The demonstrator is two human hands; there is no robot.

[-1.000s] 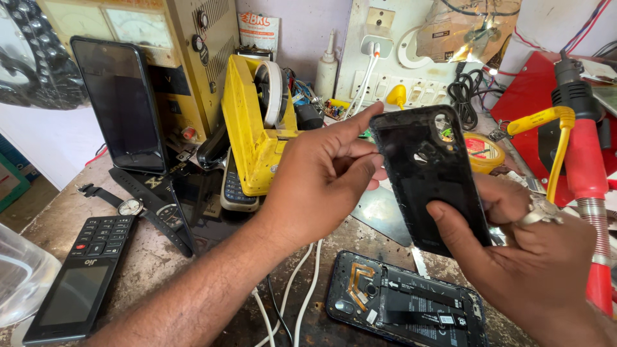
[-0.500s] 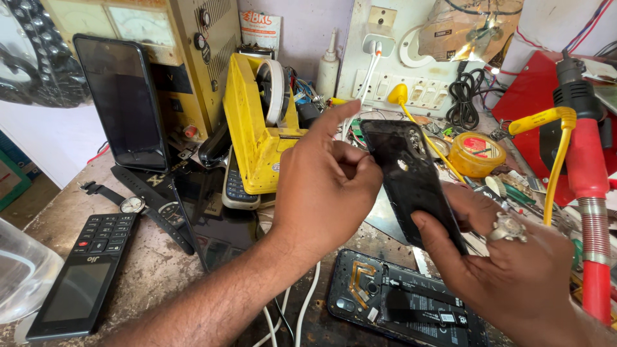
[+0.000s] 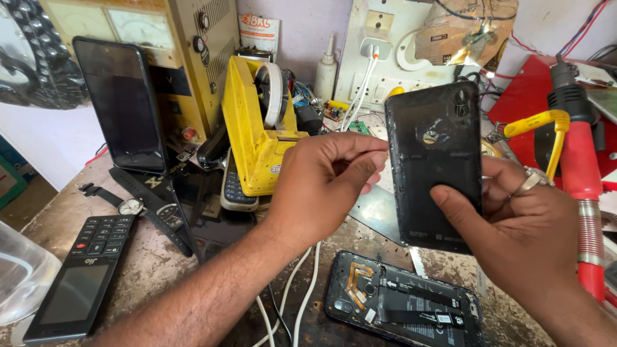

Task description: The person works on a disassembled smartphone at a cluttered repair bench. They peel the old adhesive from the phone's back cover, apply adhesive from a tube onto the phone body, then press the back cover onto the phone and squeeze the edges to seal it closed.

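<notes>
My right hand holds a black phone back cover upright, its inner side towards me, with the thumb pressed on its lower part. There is a ring on one finger of that hand. My left hand has its fingers curled, and thumb and forefinger pinch the cover's left edge. Below both hands an opened black phone lies flat on the bench, with its battery and an orange flex cable showing.
A yellow tape dispenser stands behind my left hand, beside a yellow bench power supply. A dark phone leans at the back left. A keypad handset and a wristwatch lie at the left. A red hot-air gun stands at the right. White cables cross the bench.
The back cover has been turned from tilted to upright and lifted slightly right. My left hand has slid from over the cover to its left edge.
</notes>
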